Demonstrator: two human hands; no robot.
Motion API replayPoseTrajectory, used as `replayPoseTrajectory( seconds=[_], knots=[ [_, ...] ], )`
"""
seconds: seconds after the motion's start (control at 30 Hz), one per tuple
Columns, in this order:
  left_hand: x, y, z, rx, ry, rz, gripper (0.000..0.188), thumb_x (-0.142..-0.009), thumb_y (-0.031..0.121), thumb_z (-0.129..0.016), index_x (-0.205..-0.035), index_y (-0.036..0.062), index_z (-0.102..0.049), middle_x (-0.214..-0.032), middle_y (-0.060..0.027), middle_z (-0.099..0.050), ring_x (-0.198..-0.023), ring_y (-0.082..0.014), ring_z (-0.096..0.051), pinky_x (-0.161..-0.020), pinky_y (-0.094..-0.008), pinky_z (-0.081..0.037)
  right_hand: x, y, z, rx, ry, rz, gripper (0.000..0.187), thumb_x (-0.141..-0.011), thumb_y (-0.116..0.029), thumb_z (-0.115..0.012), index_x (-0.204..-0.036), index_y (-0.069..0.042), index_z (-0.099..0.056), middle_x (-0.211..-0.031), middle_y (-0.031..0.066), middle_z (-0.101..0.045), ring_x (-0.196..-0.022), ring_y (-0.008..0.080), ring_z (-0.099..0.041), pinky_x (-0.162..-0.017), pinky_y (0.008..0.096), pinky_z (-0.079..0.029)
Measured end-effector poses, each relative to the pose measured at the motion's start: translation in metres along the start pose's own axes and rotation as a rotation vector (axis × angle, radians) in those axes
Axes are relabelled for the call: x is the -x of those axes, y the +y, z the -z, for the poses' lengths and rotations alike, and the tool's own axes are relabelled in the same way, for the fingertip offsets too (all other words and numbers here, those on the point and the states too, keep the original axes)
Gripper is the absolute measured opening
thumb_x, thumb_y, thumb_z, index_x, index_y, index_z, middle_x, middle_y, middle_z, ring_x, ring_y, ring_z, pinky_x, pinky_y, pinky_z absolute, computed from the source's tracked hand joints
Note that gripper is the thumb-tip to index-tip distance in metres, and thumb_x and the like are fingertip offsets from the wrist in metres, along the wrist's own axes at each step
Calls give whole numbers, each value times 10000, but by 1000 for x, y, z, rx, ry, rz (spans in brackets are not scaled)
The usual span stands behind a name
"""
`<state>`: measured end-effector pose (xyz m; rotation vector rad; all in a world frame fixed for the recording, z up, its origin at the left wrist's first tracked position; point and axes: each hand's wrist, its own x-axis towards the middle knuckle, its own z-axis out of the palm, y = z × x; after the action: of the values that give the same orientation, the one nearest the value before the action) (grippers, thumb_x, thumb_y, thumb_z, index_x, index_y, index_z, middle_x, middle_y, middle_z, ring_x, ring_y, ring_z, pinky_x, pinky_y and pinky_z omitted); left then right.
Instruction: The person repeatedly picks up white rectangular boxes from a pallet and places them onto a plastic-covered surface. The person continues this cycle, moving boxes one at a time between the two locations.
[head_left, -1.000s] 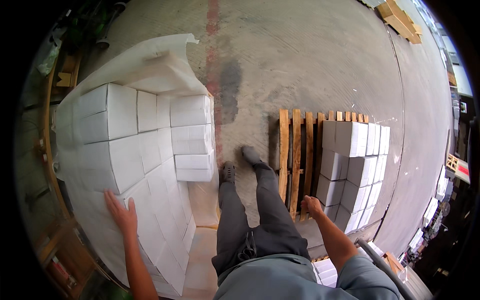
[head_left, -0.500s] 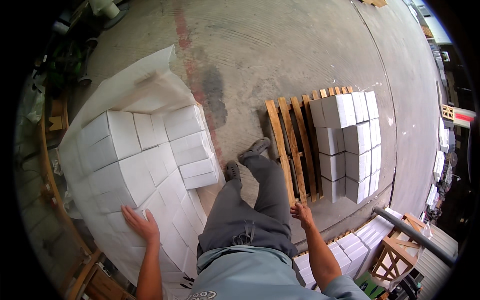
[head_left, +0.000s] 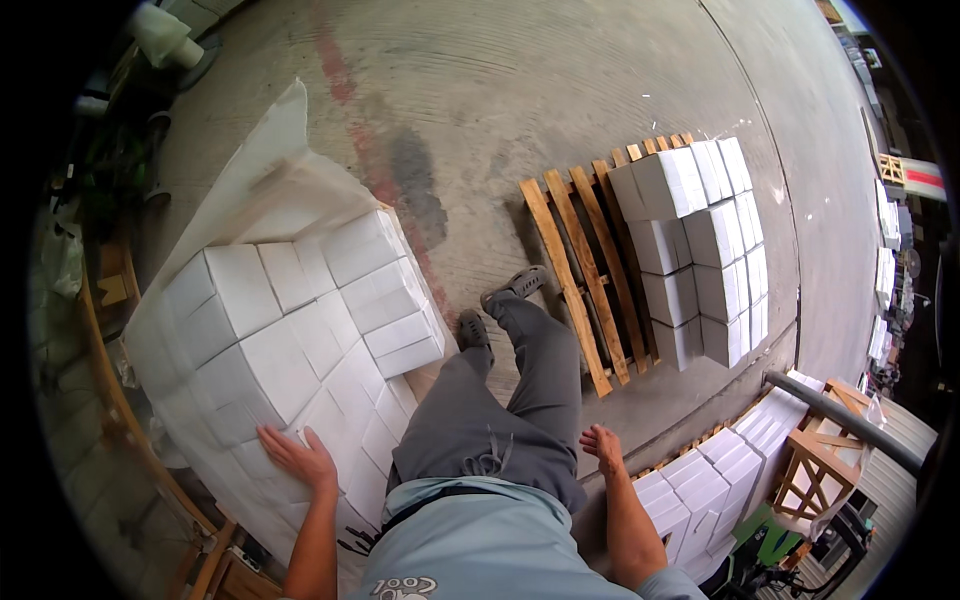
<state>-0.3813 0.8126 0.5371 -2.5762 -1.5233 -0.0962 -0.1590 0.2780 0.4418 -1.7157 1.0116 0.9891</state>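
My left hand [head_left: 300, 458] lies with fingers spread against the white boxes [head_left: 270, 375] stacked on my left, holding none of them. A translucent plastic sheet [head_left: 270, 165] drapes over the far and outer sides of that stack. Its top is stepped, with lower boxes [head_left: 405, 340] on the side towards my legs. My right hand [head_left: 603, 449] hangs beside my right hip with its fingers apart and nothing in it. Beyond it, to the right, stands a wooden pallet [head_left: 590, 270] with bare slats on its near-left part and white boxes [head_left: 690, 245] stacked along its right side.
More white boxes [head_left: 690, 490] stand at the lower right beside a wooden crate frame [head_left: 815, 470] and a dark pole [head_left: 850, 425]. Wooden shelving [head_left: 120, 390] runs along the left. My shoes [head_left: 515, 287] are on the concrete floor [head_left: 500, 120] between stack and pallet.
The view has turned and shifted slightly, so the pallet appears higher. My left hand stays against the stack. My right hand stays empty beside my hip.
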Motion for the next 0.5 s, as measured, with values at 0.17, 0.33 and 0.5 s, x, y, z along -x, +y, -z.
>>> replayPoseTrajectory(
  seconds=[0.17,0.33,0.5],
  knots=[
    [0,6,-8,-41,-15,34,671,-884,305,-520,-1381,-47,-237,-1445,-224,-224,-1311,-384,-264,-1064,-470,-234,-12,-24,-20,-70,-82,113,423,-874,-330,-534,-1128,9,-520,-1004,139,-623,-854,237,-641,-722,330,-519],
    [2,-4,-5,-94,-24,22,669,-912,349,-485,-1397,-28,-219,-1453,-200,-224,-1324,-352,-259,-1066,-438,-242,-6,7,-2,-112,-4,46,395,-873,-327,-534,-1106,-7,-535,-1000,126,-625,-842,229,-643,-707,324,-524],
    [4,-4,-4,-84,-4,7,666,-917,357,-478,-1393,-35,-227,-1452,-200,-225,-1321,-354,-266,-1061,-444,-250,0,16,29,-56,7,6,408,-870,-329,-538,-1119,-5,-526,-993,134,-631,-830,224,-646,-690,321,-524]
  ],
)
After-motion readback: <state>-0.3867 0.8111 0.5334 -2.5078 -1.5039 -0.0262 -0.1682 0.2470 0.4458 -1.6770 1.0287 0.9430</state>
